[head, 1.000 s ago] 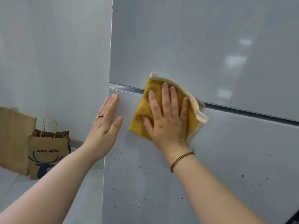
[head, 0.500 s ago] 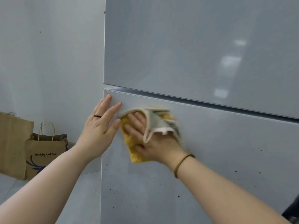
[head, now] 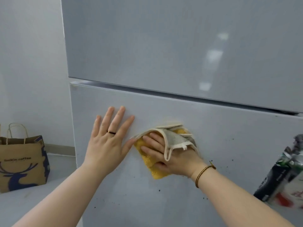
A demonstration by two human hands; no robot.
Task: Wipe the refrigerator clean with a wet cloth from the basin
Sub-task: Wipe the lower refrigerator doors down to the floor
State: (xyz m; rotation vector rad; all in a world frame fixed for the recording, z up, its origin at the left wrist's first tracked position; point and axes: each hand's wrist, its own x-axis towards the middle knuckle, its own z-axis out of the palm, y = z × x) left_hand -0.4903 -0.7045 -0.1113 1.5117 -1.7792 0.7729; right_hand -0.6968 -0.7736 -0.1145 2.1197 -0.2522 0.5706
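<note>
The pale grey refrigerator (head: 180,46) fills most of the view, with a dark seam between its upper and lower doors. My right hand (head: 170,154) presses a yellow cloth (head: 154,169) with a cream-edged grey side flat against the lower door, fingers straight and pointing left; part of the cloth is folded over the back of the hand. My left hand (head: 109,140), wearing a ring, rests flat on the lower door just left of the cloth, fingers spread upward. Small dark specks dot the lower door below and to the right of the cloth.
A brown paper coffee bag (head: 21,163) with a blue deer print stands on the floor at the left by the white wall. At the right edge, blurred dark and green packaging (head: 285,174) sits close to the fridge door.
Both hands have moved down and rightward on the lower door, away from its left edge. The cloth went from the door seam to lower on the panel, folding over my right hand.
</note>
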